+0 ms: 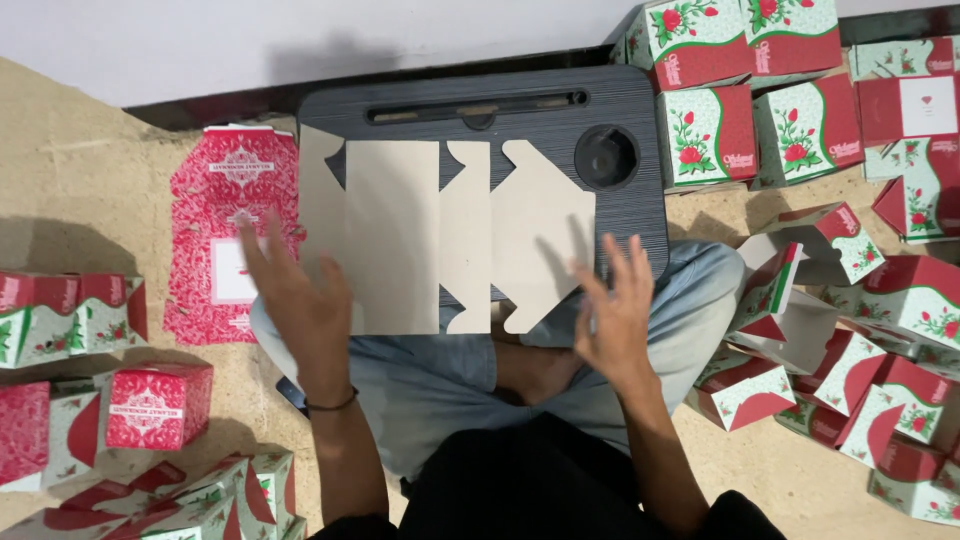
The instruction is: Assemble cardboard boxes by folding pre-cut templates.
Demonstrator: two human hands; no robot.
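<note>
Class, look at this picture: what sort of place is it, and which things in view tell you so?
Probably a home floor used for hand-folding cartons. A person sits cross-legged at a low lap desk bearing a flat unfolded box blank, with folded red and green boxes heaped around on the tan floor.

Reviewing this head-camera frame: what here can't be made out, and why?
- Printed side of the flat box blank: it faces down on the lap desk; only plain brown card shows.
- Right hand and left hand: motion-blurred, so contact with the blank is unclear.
- Stack of red flat blanks: its near edge sits behind the left hand.
- Folded boxes at right: cut off by the frame edge.
</note>
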